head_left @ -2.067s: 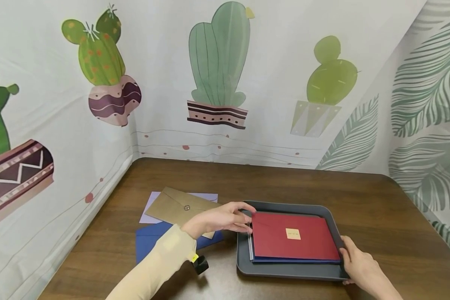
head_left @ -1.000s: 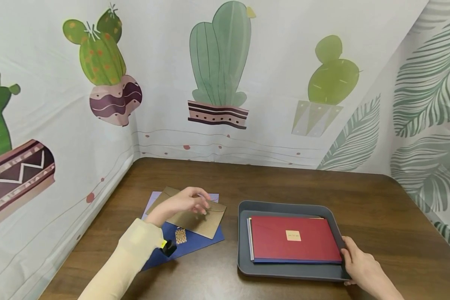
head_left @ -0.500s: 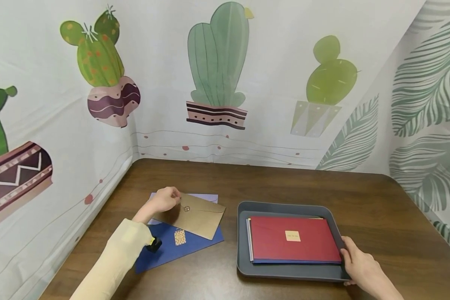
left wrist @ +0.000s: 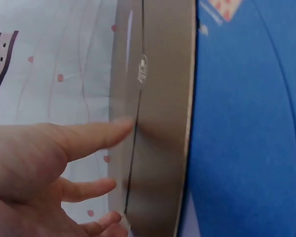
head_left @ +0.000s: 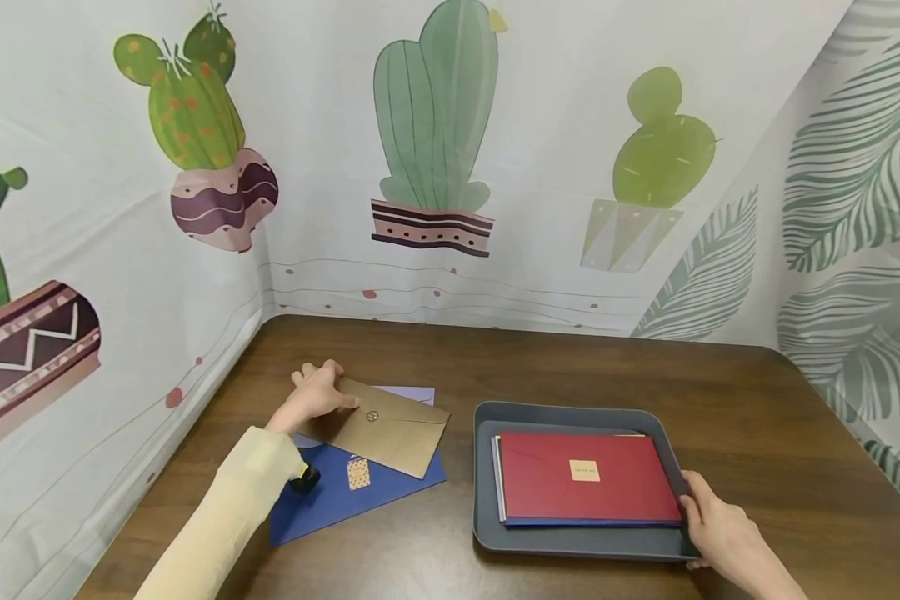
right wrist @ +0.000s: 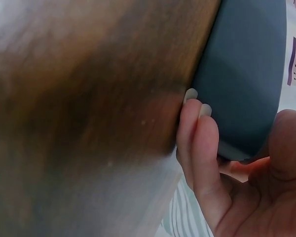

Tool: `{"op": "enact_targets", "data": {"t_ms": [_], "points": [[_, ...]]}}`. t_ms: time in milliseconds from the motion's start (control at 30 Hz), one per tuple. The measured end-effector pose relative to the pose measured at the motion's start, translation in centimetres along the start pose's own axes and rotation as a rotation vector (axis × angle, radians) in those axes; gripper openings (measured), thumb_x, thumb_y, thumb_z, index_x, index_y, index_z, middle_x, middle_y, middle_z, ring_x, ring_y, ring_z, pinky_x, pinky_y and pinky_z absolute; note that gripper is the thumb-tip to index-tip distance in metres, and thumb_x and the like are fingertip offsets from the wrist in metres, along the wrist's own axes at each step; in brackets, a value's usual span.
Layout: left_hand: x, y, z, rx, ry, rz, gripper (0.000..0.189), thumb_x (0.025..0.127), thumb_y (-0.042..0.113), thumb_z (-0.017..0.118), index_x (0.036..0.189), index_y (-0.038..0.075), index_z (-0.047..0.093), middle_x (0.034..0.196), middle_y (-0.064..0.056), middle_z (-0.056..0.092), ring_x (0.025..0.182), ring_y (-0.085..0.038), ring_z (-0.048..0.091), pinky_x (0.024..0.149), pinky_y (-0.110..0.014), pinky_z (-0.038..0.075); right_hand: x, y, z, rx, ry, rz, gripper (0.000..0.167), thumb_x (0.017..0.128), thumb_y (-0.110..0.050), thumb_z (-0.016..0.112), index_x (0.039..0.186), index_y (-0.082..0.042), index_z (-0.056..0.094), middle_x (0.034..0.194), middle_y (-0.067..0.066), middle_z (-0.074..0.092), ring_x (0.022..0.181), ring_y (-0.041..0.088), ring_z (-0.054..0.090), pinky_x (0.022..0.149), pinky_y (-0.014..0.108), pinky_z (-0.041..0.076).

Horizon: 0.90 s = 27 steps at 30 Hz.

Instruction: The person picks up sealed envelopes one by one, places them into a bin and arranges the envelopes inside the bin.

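Spread over the left end of a gold envelope [head_left: 401, 433], my left hand [head_left: 315, 396] has its thumb near the round seal and its other fingers at the far-left edge. The left wrist view shows these fingers extended beside the envelope's flap line. Beneath the gold envelope lie a blue envelope [head_left: 326, 504] with a patterned tag and a lavender envelope [head_left: 418, 393], both partly covered. My right hand [head_left: 723, 527] grips the near right corner of a dark grey tray [head_left: 570, 542], fingers curled under its wall in the right wrist view.
Inside the tray a red envelope [head_left: 543, 492] with a small cream label tops a stack; blue and pale edges show below it. The brown wooden table [head_left: 412, 542] ends at a cactus-print cloth [head_left: 307, 208] at the back and left.
My left hand has moved left from the red envelope in the tray to the gold envelope's left end, its fingers spreading there. My right hand stays on the tray.
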State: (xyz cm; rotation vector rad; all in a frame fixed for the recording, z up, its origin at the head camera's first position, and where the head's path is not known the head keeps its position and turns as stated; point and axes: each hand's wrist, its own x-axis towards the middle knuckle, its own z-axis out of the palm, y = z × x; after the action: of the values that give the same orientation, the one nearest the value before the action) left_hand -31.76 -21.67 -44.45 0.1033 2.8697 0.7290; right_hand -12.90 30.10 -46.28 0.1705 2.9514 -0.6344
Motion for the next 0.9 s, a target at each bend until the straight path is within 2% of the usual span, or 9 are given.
{"op": "enact_targets", "data": {"t_ms": [133,267,433,567,700,900], "points": [[0.5,-0.3,0.0,0.026,-0.017,-0.072,0.101,0.067,0.043,0.087,0.138,-0.007,0.037,0.128,-0.041,0.035,0.114,-0.052,0.029,0.091,-0.062,0.039,-0.1,-0.2,0.0,0.001,0.008,-0.003,0.033,0.1,-0.014,0.043,0.132,-0.005,0.039,0.088,0.023,0.069,0.067,0.028,0.067,0.059,0.051,0.049],[1.0,-0.7,-0.2,0.088,-0.035,-0.102,0.115,0.057,0.049,0.091,0.14,-0.007,0.035,0.128,-0.043,0.038,0.114,-0.055,0.034,0.091,-0.067,0.037,-0.1,-0.4,0.0,-0.005,0.015,-0.009,0.032,0.1,-0.014,0.043,0.131,-0.005,0.04,0.088,0.024,0.069,0.061,0.025,0.066,0.059,0.049,0.049],[1.4,-0.8,-0.3,0.061,-0.046,-0.122,0.11,0.057,0.043,0.092,0.138,-0.005,0.035,0.124,-0.041,0.043,0.11,-0.053,0.036,0.09,-0.062,0.039,0.1,-0.5,0.1,-0.01,0.027,-0.019,0.03,0.1,-0.013,0.043,0.129,-0.005,0.041,0.095,0.03,0.067,0.068,0.035,0.069,0.059,0.051,0.05],[1.4,-0.9,-0.2,0.005,-0.034,-0.137,0.102,0.06,0.038,0.092,0.134,-0.001,0.034,0.122,-0.038,0.043,0.109,-0.049,0.036,0.088,-0.059,0.041,0.0,-0.5,0.0,-0.007,0.014,-0.01,0.031,0.1,-0.013,0.043,0.13,-0.005,0.04,0.091,0.027,0.069,0.062,0.028,0.067,0.059,0.05,0.05],[1.2,-1.1,-0.4,-0.046,0.002,-0.101,0.097,0.061,0.034,0.092,0.128,-0.001,0.031,0.12,-0.034,0.043,0.11,-0.048,0.037,0.09,-0.057,0.041,0.0,-0.3,-0.1,-0.007,0.004,-0.004,0.032,0.1,-0.013,0.042,0.131,-0.005,0.039,0.085,0.021,0.07,0.058,0.022,0.065,0.058,0.048,0.049],[0.8,-1.8,-1.0,-0.059,0.035,-0.05,0.089,0.066,0.033,0.09,0.123,-0.004,0.033,0.111,-0.028,0.053,0.103,-0.039,0.051,0.09,-0.051,0.045,-0.1,-0.1,-0.1,-0.009,-0.005,0.004,0.033,0.1,-0.013,0.042,0.131,-0.004,0.039,0.088,0.023,0.07,0.062,0.024,0.066,0.058,0.049,0.049]]}}
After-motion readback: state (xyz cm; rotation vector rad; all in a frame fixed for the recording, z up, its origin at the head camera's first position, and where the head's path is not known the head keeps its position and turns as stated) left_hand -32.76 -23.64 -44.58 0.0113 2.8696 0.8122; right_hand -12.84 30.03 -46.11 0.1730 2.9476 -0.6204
